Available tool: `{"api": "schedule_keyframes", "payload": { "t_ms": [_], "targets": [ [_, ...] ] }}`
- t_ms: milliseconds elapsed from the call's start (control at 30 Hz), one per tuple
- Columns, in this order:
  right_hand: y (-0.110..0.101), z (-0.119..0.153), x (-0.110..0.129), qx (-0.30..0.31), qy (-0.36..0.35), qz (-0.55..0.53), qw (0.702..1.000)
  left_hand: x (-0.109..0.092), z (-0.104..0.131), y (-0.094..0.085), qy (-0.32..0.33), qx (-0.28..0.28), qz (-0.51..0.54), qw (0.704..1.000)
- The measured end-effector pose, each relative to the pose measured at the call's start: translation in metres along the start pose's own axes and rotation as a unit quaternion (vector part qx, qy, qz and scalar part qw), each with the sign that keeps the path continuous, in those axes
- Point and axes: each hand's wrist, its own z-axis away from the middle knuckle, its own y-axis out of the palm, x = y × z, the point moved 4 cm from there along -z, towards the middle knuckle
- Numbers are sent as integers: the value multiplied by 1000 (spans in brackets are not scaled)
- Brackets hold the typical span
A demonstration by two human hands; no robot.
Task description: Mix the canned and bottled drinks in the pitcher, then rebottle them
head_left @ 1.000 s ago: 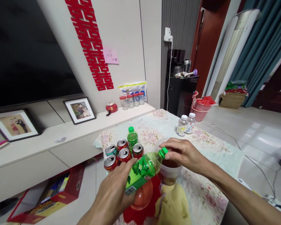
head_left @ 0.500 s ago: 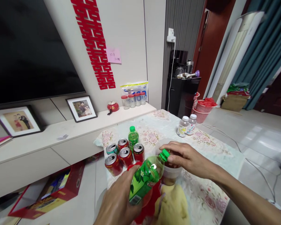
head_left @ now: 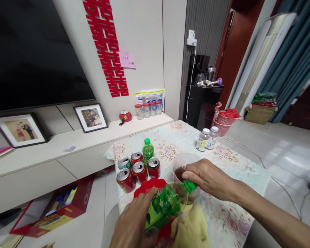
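Large blue digits reading "100" stand on the white plastic pack with a yellow top strip (head_left: 156, 96), partly covered by the clear jars with red lids (head_left: 146, 112). The vertical red paper cut-out strip (head_left: 107, 49) repeats the character 喜, joined in pairs. On the square pink paper note (head_left: 127, 59), two handwritten lines seem to start with "3.5" and "3.2"; the rest is unclear. Yellow characters on the red metal cans (head_left: 126, 182) and print on the green-labelled clear plastic bottle (head_left: 157, 208) are too small to read.
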Motion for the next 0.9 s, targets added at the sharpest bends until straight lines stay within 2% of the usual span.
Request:
{"api": "schedule_keyframes", "payload": {
  "t_ms": [100, 233, 367, 433, 533, 600, 667, 767, 900],
  "targets": [
    [2, -3, 1, -27, -12, -19, 999, -4, 1, 6, -14, -3, 21, 1000],
    [3, -1, 3, -27, -34, -82, 996, -1, 4, 13, -39, -29, 20, 999],
    [-2, 2, 1, -33, -27, -113, 993, -1, 6, 10, -35, -54, 47, 997],
    [-5, 2, 2, -21, -73, -132, 988, -7, 2, 5, -42, -29, 83, 995],
    [-10, 0, 7, 1, -160, -159, 974, -22, -7, -3, -44, 47, 177, 982],
    [-12, -1, 9, 1, -188, -149, 971, -27, -11, -5, -35, 56, 213, 975],
    [-11, -3, 11, -1, -172, -112, 979, -25, -10, -3, -39, 21, 182, 982],
    [-6, -6, 12, 5, -83, -41, 996, -13, -2, 10, -73, -49, 69, 994],
    [0, -10, 13, 20, 1, -22, 1000, -2, 6, 26, -94, -85, -20, 992]
  ]
}}
